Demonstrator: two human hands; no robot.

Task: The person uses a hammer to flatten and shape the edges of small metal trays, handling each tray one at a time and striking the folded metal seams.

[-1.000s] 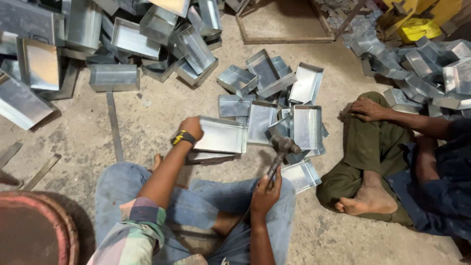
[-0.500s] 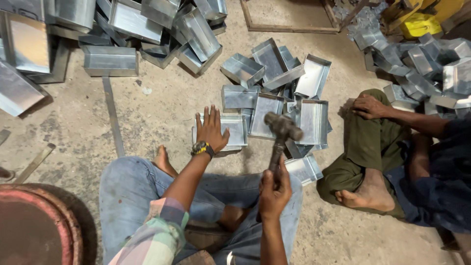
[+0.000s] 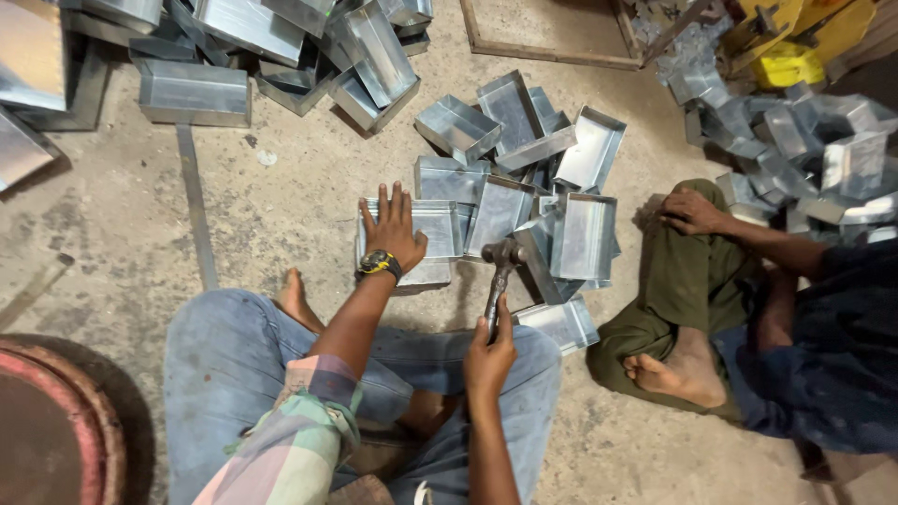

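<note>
Change: the hammer (image 3: 501, 271) is sitting lower and nearer than half a second ago, its head now just beside the tray (image 3: 412, 241).
Hidden: the tray's middle is lying under the left hand (image 3: 393, 232).
Left hand: lying open, fingers spread, pressing the tray to the floor (image 3: 281, 206).
Right hand (image 3: 489, 353): closed around the hammer's handle, near the knees.
Co-worker's hand (image 3: 690, 211): resting on a knee, right.

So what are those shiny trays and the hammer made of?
The tray under the left hand looks like thin sheet metal: silvery, dull-shiny, with folded edges. The hammer in the right hand seems dark metal, head and handle; coating unclear.
</note>
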